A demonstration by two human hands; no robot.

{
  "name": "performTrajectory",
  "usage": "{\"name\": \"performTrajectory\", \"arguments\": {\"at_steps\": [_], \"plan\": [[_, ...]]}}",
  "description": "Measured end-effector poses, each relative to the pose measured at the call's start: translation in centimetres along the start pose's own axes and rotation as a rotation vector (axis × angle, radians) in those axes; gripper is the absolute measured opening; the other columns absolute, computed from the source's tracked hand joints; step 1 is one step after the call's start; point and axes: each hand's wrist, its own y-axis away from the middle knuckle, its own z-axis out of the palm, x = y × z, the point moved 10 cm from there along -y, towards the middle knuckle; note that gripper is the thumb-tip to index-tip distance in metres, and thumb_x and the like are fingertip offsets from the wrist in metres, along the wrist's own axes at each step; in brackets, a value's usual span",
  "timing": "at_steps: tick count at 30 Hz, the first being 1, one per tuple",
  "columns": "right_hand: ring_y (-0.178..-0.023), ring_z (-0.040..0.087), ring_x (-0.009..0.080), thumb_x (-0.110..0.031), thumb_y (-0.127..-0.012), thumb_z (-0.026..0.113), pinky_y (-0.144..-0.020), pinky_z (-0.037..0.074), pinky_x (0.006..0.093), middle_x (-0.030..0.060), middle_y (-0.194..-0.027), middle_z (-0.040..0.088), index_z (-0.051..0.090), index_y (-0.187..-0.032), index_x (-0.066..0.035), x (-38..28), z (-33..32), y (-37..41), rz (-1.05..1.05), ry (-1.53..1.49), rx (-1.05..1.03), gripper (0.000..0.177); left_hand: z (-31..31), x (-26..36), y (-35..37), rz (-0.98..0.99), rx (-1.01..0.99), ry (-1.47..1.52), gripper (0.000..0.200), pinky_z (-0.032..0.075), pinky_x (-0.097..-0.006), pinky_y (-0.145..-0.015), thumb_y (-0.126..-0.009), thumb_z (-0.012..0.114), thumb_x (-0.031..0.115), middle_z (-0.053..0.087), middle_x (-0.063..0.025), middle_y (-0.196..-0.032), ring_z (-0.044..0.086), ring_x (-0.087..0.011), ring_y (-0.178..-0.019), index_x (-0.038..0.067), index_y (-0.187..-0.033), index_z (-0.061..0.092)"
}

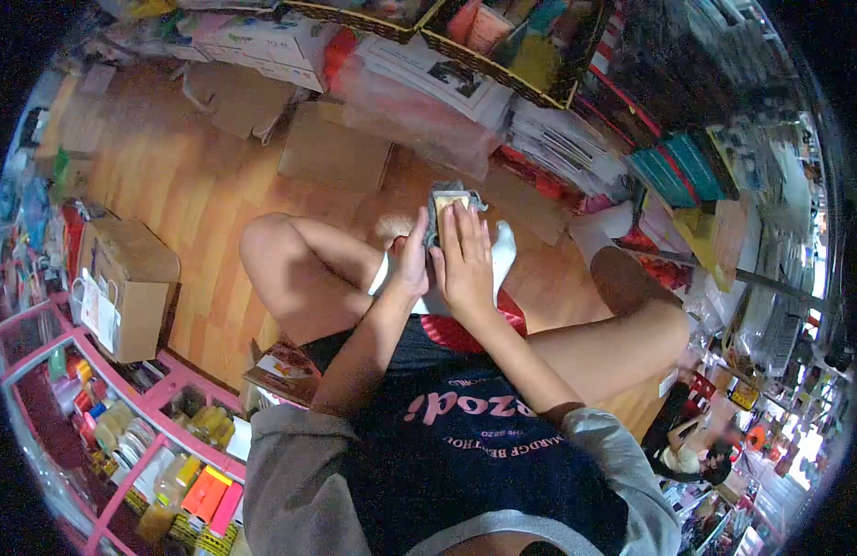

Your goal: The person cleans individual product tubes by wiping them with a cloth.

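Observation:
In front of my crossed legs, both hands are close together around a small flat, yellowish block (453, 198) with a grey, cloth-like edge. My left hand (412, 256) stands on its left side, palm turned inward, fingers close together. My right hand (464, 258) lies over the block with its fingers stretched along its face, so much of it is hidden. Under my hands is something white (505, 255), and a red item (447, 334) lies in my lap.
A cardboard box (139, 287) stands on the wooden floor at the left. Pink-framed shelves (155, 398) with tapes and bottles are at lower left. Flat cardboard (334, 148) lies ahead, below a woven basket (563, 93). Another person (692, 445) is at lower right.

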Motion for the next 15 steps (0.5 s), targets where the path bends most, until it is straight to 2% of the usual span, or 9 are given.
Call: {"name": "performTrajectory", "arguments": {"at_steps": [2, 6, 8, 9, 12, 14, 15], "plan": [[-0.12, 0.026, 0.0322, -0.02, -0.079, 0.048, -0.099, 0.019, 0.0443, 0.0177, -0.131, 0.025, 0.029, -0.126, -0.002, 0.6, -0.3, -0.6, 0.021, -0.022, 0.051, 0.054, 2.5, 0.4, 0.7, -0.004, -0.126, 0.057, 0.045, 0.033, -0.0329, -0.092, -0.087, 0.036, 0.04, 0.046, -0.0091, -0.117, 0.044, -0.0215, -0.107, 0.007, -0.117, 0.043], [-0.118, 0.03, 0.0347, -0.018, -0.079, 0.047, -0.096, 0.024, 0.0448, 0.0221, -0.129, 0.027, 0.03, -0.125, 0.0, 2.4, -1.6, -2.2, 0.097, -0.055, 0.151, 0.052, 1.7, -0.8, 0.7, -0.079, -0.082, -0.073, 0.046, 0.034, -0.0344, -0.092, -0.086, 0.038, 0.04, 0.048, -0.0092, -0.115, 0.046, -0.0212, -0.106, 0.007, -0.119, 0.041], [-0.114, 0.033, 0.0381, -0.015, -0.081, 0.043, -0.094, 0.027, 0.0443, 0.0254, -0.127, 0.028, 0.028, -0.125, 0.001, 3.1, -2.0, -2.9, 0.08, -0.078, 0.189, 0.049, 2.1, -1.5, 1.0, -0.157, -0.12, -0.006, 0.044, 0.036, -0.0349, -0.09, -0.086, 0.039, 0.038, 0.05, -0.0085, -0.112, 0.048, -0.0204, -0.103, 0.007, -0.117, 0.043], [-0.109, 0.037, 0.0396, -0.013, -0.08, 0.042, -0.092, 0.029, 0.0445, 0.0266, -0.125, 0.03, 0.029, -0.124, 0.001, 3.3, -2.3, -3.3, 0.096, -0.082, 0.188, 0.048, 2.2, -1.5, 0.8, -0.132, -0.13, 0.004, 0.043, 0.036, -0.035, -0.089, -0.086, 0.039, 0.038, 0.051, -0.0082, -0.111, 0.048, -0.0201, -0.103, 0.008, -0.116, 0.044], [-0.107, 0.039, 0.0395, -0.011, -0.078, 0.044, -0.091, 0.03, 0.0444, 0.027, -0.124, 0.031, 0.029, -0.124, 0.002, 3.5, -1.3, -2.9, 0.053, -0.055, 0.157, 0.049, 1.6, -1.3, 0.6, -0.088, -0.095, -0.009, 0.041, 0.035, -0.0348, -0.09, -0.086, 0.039, 0.036, 0.051, -0.0084, -0.111, 0.048, -0.0203, -0.102, 0.007, -0.114, 0.045], [-0.107, 0.04, 0.0387, -0.011, -0.077, 0.046, -0.091, 0.031, 0.0447, 0.027, -0.124, 0.031, 0.029, -0.124, 0.002, 3.0, -0.7, -1.9, 0.018, -0.034, 0.117, 0.051, 0.7, -0.6, 0.2, 0.001, -0.036, 0.132, 0.037, 0.038, -0.0294, -0.086, -0.086, 0.042, 0.034, 0.054, -0.0057, -0.105, 0.052, -0.0167, -0.094, 0.007, -0.111, 0.048], [-0.108, 0.039, 0.0377, -0.011, -0.076, 0.046, -0.092, 0.03, 0.0442, 0.0261, -0.123, 0.032, 0.03, -0.123, 0.002, 2.3, -0.1, -1.1, -0.026, 0.003, 0.081, 0.052, -0.5, 0.3, -0.4, 0.096, 0.007, 0.104, 0.037, 0.037, -0.0296, -0.087, -0.086, 0.041, 0.035, 0.054, -0.0056, -0.105, 0.052, -0.0172, -0.096, 0.006, -0.109, 0.05]]}}
